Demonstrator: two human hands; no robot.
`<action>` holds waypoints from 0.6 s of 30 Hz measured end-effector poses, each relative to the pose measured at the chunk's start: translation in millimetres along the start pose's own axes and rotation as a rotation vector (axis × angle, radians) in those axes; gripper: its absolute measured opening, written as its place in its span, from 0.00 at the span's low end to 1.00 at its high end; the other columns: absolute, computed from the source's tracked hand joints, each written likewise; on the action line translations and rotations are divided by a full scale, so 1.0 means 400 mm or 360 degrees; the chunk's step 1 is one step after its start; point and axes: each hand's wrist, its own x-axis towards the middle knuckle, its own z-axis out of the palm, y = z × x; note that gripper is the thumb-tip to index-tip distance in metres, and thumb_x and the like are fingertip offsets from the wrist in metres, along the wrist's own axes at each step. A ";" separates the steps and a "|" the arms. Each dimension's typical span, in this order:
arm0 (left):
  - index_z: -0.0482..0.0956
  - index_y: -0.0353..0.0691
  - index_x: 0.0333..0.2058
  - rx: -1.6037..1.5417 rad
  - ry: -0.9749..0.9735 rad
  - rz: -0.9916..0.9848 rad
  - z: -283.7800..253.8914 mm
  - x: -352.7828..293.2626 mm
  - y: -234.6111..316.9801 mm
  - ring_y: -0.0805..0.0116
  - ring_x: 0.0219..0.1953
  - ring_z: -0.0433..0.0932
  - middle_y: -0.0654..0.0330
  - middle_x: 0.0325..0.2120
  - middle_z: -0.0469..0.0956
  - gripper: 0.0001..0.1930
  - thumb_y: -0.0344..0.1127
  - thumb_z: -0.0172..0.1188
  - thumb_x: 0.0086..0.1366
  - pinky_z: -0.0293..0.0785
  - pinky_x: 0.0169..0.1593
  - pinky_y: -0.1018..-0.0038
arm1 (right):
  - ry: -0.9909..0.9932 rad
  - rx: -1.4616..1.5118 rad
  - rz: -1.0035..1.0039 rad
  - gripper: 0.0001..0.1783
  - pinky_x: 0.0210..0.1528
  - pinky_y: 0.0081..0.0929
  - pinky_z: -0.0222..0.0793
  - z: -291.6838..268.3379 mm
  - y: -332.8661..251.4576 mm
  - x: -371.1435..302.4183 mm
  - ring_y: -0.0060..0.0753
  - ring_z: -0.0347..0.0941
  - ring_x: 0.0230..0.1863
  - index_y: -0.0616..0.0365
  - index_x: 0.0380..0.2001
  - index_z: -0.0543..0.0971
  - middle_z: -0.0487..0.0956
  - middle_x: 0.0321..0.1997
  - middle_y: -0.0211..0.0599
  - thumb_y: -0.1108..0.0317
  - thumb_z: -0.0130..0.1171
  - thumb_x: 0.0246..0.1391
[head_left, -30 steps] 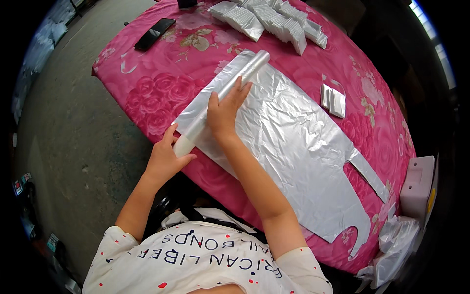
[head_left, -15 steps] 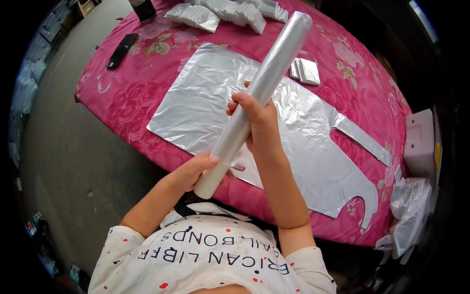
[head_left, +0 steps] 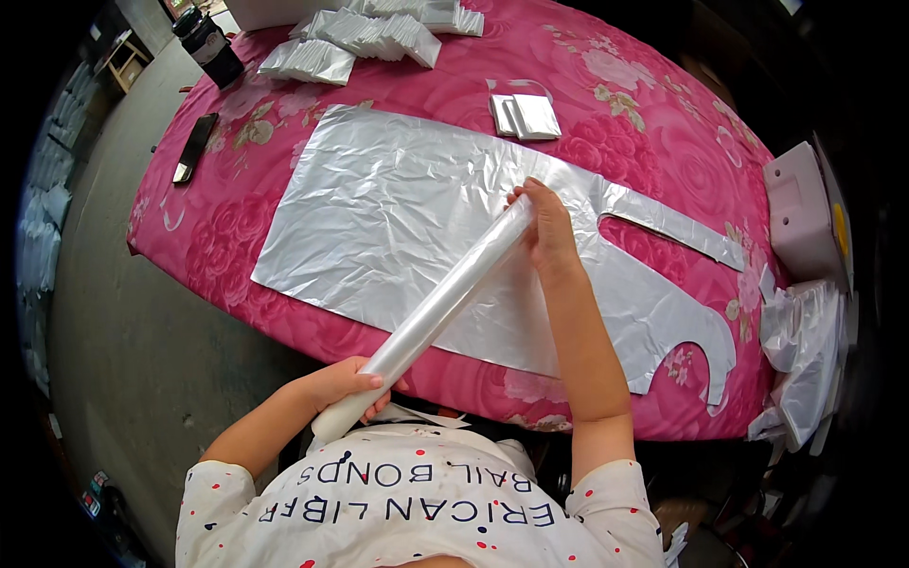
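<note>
A long roll of translucent white plastic film (head_left: 437,312) slants across the view over the table. My left hand (head_left: 347,384) wraps round its near end, close to my body. At the far end my right hand (head_left: 547,220) has its fingers closed on the roll's tip. Beneath the roll lies a flat silvery plastic apron (head_left: 369,194), or a stack of them, creased, with curved cut-outs and strap-like strips at its right end. Just beyond my right hand sit small folded plastic packets (head_left: 526,116).
Pink floral cloth covers the table (head_left: 227,227). Rows of folded packets (head_left: 365,38) line the far edge, near a dark jar (head_left: 210,52). A black phone (head_left: 196,149) lies at the left. On the right are a pale pink box (head_left: 805,213) and loose clear plastic (head_left: 803,327).
The roll's far end has come down and nearer. My right hand has shifted from its middle to that end. My left hand has moved slightly left and nearer my body.
</note>
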 end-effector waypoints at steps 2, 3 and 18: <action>0.72 0.35 0.43 0.0070 0.0043 -0.0028 -0.012 -0.015 -0.012 0.76 0.20 0.74 0.62 0.20 0.72 0.30 0.52 0.66 0.48 0.72 0.25 0.79 | 0.0082 -0.0181 -0.0044 0.17 0.36 0.20 0.71 -0.056 -0.041 0.024 0.26 0.72 0.33 0.61 0.43 0.68 0.73 0.34 0.35 0.69 0.58 0.51; 0.72 0.35 0.43 0.0102 0.0070 -0.0041 -0.013 -0.021 -0.014 0.76 0.20 0.73 0.62 0.21 0.72 0.30 0.52 0.66 0.48 0.72 0.25 0.79 | 0.0058 -0.0331 -0.0062 0.15 0.34 0.18 0.70 -0.070 -0.059 0.024 0.23 0.71 0.32 0.60 0.41 0.70 0.74 0.32 0.33 0.67 0.57 0.52; 0.72 0.35 0.44 0.0150 0.0074 -0.0086 -0.015 -0.037 -0.014 0.75 0.21 0.74 0.60 0.23 0.74 0.30 0.50 0.68 0.47 0.72 0.28 0.77 | -0.0742 -0.1584 0.0333 0.10 0.24 0.15 0.60 -0.047 -0.115 -0.004 0.15 0.65 0.20 0.58 0.24 0.77 0.72 0.19 0.24 0.63 0.60 0.50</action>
